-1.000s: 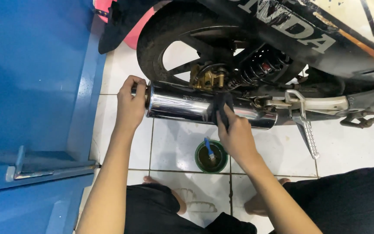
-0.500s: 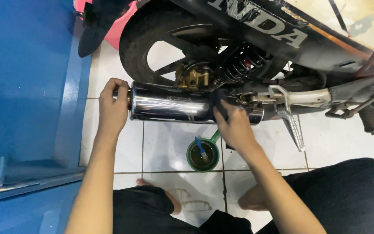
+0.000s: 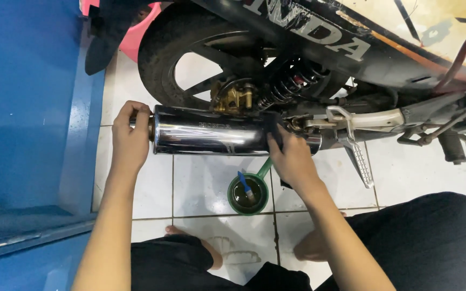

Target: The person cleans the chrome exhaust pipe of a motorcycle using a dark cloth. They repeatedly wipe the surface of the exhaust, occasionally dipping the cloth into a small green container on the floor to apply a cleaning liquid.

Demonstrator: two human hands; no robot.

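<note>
Nearest, a small round green cup of dark liquid (image 3: 248,195) with a blue brush sits on the white tiled floor (image 3: 200,183), just below the hands. Beyond it, the long shiny chrome exhaust muffler (image 3: 211,131) stretches between them: left hand (image 3: 130,137) wraps its rear end, right hand (image 3: 292,156) presses a dark cloth (image 3: 274,132) against its front. Behind stands the black rear wheel (image 3: 190,59).

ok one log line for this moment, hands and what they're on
left hand: grips rear end of chrome exhaust | right hand: presses dark cloth on it | green cup: on floor below
</note>
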